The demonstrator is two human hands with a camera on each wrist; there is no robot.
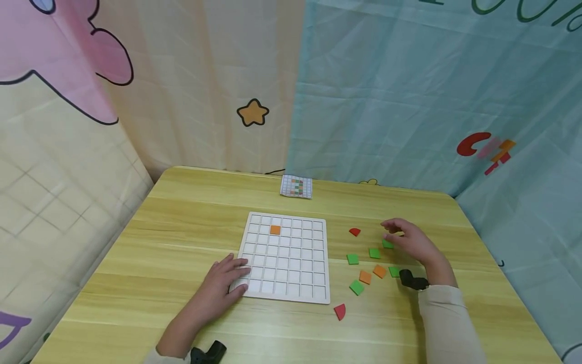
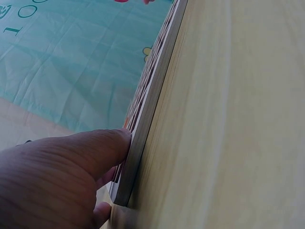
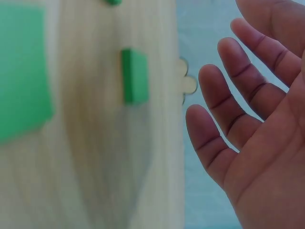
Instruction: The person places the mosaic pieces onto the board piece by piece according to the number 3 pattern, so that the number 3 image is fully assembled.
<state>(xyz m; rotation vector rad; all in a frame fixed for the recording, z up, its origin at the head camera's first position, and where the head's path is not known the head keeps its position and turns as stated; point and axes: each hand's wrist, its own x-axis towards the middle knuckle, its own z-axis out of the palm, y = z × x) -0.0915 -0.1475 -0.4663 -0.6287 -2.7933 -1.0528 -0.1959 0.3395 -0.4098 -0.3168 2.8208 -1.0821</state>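
A white grid board [image 1: 291, 258] lies flat on the table, with one orange square tile [image 1: 275, 230] in an upper cell. My left hand [image 1: 225, 280] rests on the board's left edge, fingers spread; in the left wrist view the thumb [image 2: 107, 148] touches the board's side [image 2: 147, 109]. Over the loose tiles at right, my right hand [image 1: 411, 242] hovers with nothing in it, fingers apart and slightly bent. Just under it sits a green square tile [image 1: 387, 244], partly covered in the head view. The right wrist view shows a green tile [image 3: 136, 76] on the table, apart from the fingers.
Right of the board are scattered green tiles [image 1: 352, 259], orange tiles [image 1: 379, 271] and two red quarter-round pieces [image 1: 354, 232]. A small card with a coloured grid pattern [image 1: 296, 186] lies by the table's back edge. Printed curtains [image 1: 409, 101] hang behind the table.
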